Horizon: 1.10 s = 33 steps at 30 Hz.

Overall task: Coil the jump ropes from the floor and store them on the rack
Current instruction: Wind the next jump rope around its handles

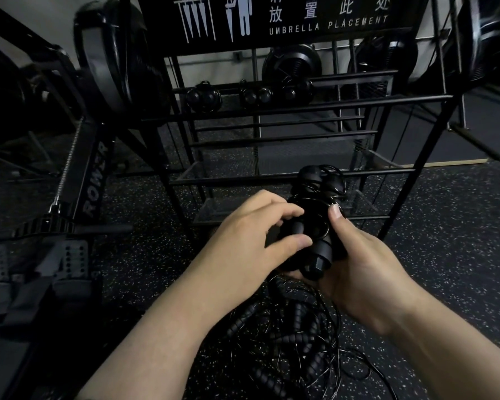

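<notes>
Loose jump ropes (295, 342) lie tangled on the speckled floor (445, 255) before the rack (272, 180), whose lower bars stand just beyond the coiled rope bundle (315, 226) grasped by the left hand (248, 241) and right hand (364, 264).

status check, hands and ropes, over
Left hand and right hand both grip coiled jump rope. More ropes tangled on floor. Rack directly ahead, path unobstructed.
</notes>
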Available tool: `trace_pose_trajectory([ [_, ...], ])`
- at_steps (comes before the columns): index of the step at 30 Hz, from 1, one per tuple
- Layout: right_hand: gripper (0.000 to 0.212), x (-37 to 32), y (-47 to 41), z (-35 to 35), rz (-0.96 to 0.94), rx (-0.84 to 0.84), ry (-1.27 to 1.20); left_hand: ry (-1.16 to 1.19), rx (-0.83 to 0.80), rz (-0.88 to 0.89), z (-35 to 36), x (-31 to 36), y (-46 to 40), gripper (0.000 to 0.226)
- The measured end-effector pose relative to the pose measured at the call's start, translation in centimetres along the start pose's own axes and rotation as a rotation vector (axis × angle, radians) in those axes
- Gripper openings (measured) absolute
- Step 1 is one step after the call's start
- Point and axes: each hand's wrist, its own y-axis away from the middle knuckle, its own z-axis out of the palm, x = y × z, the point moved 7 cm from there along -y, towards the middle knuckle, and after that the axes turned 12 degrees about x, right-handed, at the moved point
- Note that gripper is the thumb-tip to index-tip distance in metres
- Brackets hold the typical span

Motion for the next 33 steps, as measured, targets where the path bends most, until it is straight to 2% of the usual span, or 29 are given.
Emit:
trace_pose_trajectory([
  [4, 0.050, 0.3, 0.0, 0.1, -0.003, 0.010, 0.009, -0.041, 0.017, 0.059, 0.0, 0.2, 0.1, 0.025],
  [7, 0.049, 0.3, -0.1, 0.2, -0.006, 0.018, -0.020, -0.138, 0.136, 0.179, -0.1, 0.9, 0.3, 0.036],
  [9, 0.050, 0.3, -0.2, 0.1, -0.013, 0.028, -0.018, -0.173, 0.212, 0.216, 0.0, 1.1, 0.5, 0.036],
  [13, 0.051, 0.4, -0.3, 0.0, -0.037, 0.049, -0.016, -0.189, 0.338, 0.239, 0.0, 1.6, 0.9, 0.033],
  [17, 0.052, 0.3, -0.2, 0.3, -0.035, 0.040, -0.067, -0.172, 0.389, 0.235, -0.1, 1.6, 0.9, 0.031],
  [19, 0.054, 0.4, -0.1, 0.3, -0.026, 0.044, -0.097, -0.154, 0.395, 0.212, -0.5, 1.4, 0.7, 0.030],
  [23, 0.054, 0.0, -0.2, 0.1, -0.014, 0.066, -0.127, 0.049, 0.320, 0.057, -0.7, 0.7, 0.2, 0.022],
  [30, 0.053, 0.1, 0.0, 0.2, -0.001, 0.048, -0.139, -0.064, 0.330, 0.228, -1.0, 1.0, 0.1, 0.029],
  [33, 0.054, 0.1, 0.0, 0.2, -0.003, 0.049, -0.145, -0.046, 0.293, 0.235, -1.3, 1.0, 0.0, 0.025],
])
